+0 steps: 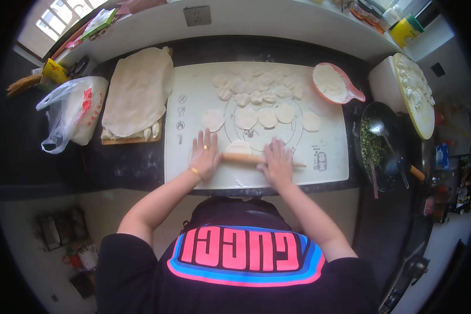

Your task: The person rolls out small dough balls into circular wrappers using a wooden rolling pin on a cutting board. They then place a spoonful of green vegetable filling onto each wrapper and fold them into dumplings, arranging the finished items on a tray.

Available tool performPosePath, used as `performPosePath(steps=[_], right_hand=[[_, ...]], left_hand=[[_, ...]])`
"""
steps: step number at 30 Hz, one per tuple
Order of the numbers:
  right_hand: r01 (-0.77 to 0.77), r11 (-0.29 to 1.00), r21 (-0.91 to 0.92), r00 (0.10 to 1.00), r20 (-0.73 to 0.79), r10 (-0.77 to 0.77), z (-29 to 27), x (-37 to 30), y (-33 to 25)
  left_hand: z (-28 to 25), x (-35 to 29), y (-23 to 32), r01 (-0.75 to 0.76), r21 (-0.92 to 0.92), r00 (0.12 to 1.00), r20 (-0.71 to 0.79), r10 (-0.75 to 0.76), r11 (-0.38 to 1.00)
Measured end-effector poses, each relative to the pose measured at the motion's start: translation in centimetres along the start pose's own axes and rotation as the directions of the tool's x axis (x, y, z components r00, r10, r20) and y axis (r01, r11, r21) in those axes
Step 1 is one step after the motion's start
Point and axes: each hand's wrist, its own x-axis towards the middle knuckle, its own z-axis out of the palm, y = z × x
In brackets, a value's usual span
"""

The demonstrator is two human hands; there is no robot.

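Both forearms came up from the lower edge and met over a pale pastry mat (329, 157) laid on the dark counter. The left hand (204, 155) lay flat, palm down, fingers spread and pointing away from the body, its palm pressing on the left end of a wooden rolling pin (246, 158). A ring showed on one finger and a gold bracelet at the wrist. The right hand (276, 162) lay likewise open and flat, fingers loosely splayed, covering the pin towards its right end, whose tip stuck out beyond the hand. Neither hand curled round the pin; both bore down on it with open palms.

The pin lay crosswise near the front edge of the mat, resting on a round of dough (239, 147) whose far edge showed just beyond it, between the two hands.

Farther up the mat lay finished flat dough discs (267, 117) in a row, and beyond them a cluster of small unrolled dough pieces (256, 86). A pink-rimmed bowl of flour (332, 83) sat at the mat's far right corner. To the left, a cloth (137, 89) covered a wooden board (131, 139), and a white plastic bag (76, 112) stood beside it. On the right was a dark pan of green filling (378, 146), with a tray of filled dumplings (416, 91) behind.
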Motion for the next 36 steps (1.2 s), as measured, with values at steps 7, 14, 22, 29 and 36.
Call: performPosePath(steps=[7,14,22,29,36], right_hand=[[0.100,0.987,0.122,0.982,-0.171,-0.078,2.5,-4.0,0.6],[0.197,0.966,0.167,0.960,-0.234,-0.155,0.8,-3.1,3.7],[0.162,0.975,0.155,0.975,-0.177,-0.133,1.0,-3.3,3.5],[0.174,0.975,0.138,0.966,-0.216,-0.142,0.9,-3.3,3.5],[0.169,0.980,0.106,0.964,-0.224,-0.142,1.1,-3.3,3.5]], left_hand=[[0.4,2.6,2.9,-0.056,-0.450,0.998,-0.041,0.042,0.891],[-1.1,5.4,4.8,0.183,-0.499,0.981,0.145,-0.127,0.847],[-2.7,14.5,-6.5,0.274,-0.670,0.891,-0.094,-0.444,0.690],[-3.6,19.5,-2.7,0.237,-0.359,0.873,-0.328,-0.360,0.903],[-2.8,17.4,-0.4,0.203,-0.412,0.938,-0.178,-0.297,0.888]])
